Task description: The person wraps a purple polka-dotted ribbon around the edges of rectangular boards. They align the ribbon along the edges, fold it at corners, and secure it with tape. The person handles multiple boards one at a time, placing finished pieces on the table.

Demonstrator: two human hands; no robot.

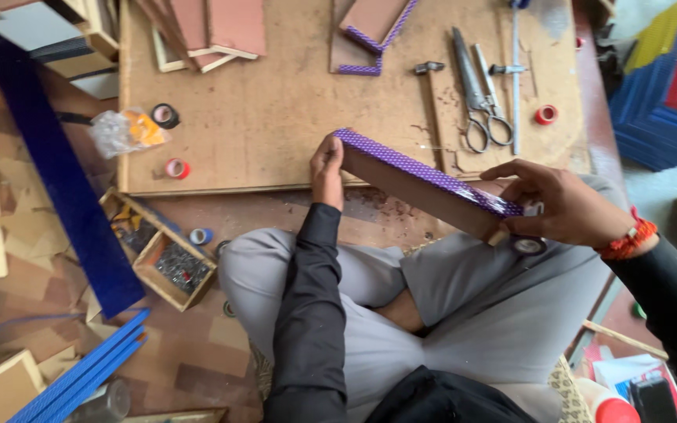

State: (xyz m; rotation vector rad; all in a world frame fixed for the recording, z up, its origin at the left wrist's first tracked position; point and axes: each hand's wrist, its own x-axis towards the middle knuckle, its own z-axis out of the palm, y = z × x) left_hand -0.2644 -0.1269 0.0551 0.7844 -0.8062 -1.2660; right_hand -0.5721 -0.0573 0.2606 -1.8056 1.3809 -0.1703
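The left hand (327, 168) is gripping one end of the wooden strip (421, 192), held just in front of the work board (276, 117). The right hand (562, 205) is pinching purple dotted tape (425, 168) onto the far end. The top edge appears covered; the brown side remains bare.

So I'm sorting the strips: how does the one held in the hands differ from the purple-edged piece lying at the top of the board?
The held strip is long, gripped at each end by the left hand and right hand, above the lap. The piece on the board looks shorter, untouched, partly out of view. Both are brown with purple dotted edging.
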